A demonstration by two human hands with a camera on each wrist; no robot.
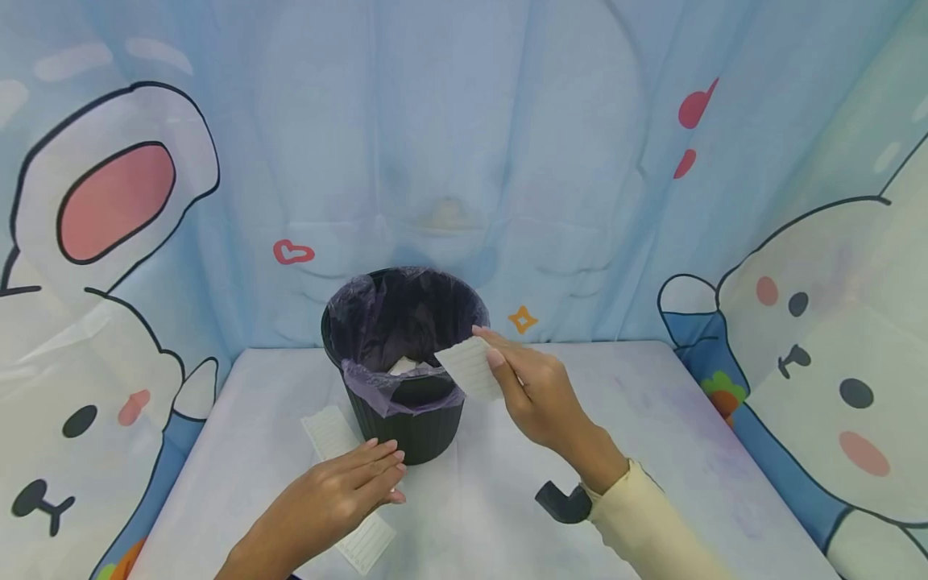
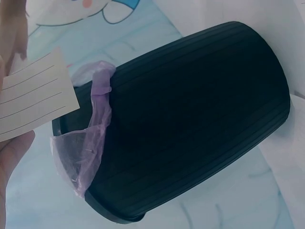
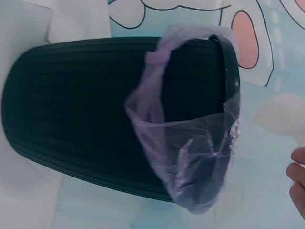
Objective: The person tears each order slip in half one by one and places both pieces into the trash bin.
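In the head view a black trash bin (image 1: 406, 427) stands on the table, lined with a thin purple plastic bag (image 1: 373, 395) folded over its rim. My right hand (image 1: 540, 387) pinches a piece of lined white paper (image 1: 467, 366) at the bin's right rim, thumb on the near side. The left wrist view shows the ruled lines on that paper (image 2: 40, 93). My left hand (image 1: 337, 495) lies with fingers stretched out over a longer strip of lined paper (image 1: 366, 544) beside the bin's base, hiding its middle. Some white paper (image 1: 406, 366) lies inside the bin.
The bin stands on a white-covered table (image 1: 652, 451). Behind it and at both sides hangs a light blue curtain (image 1: 449, 145) printed with cartoon rabbits. A black wrist device (image 1: 561, 503) juts from the right cuff.
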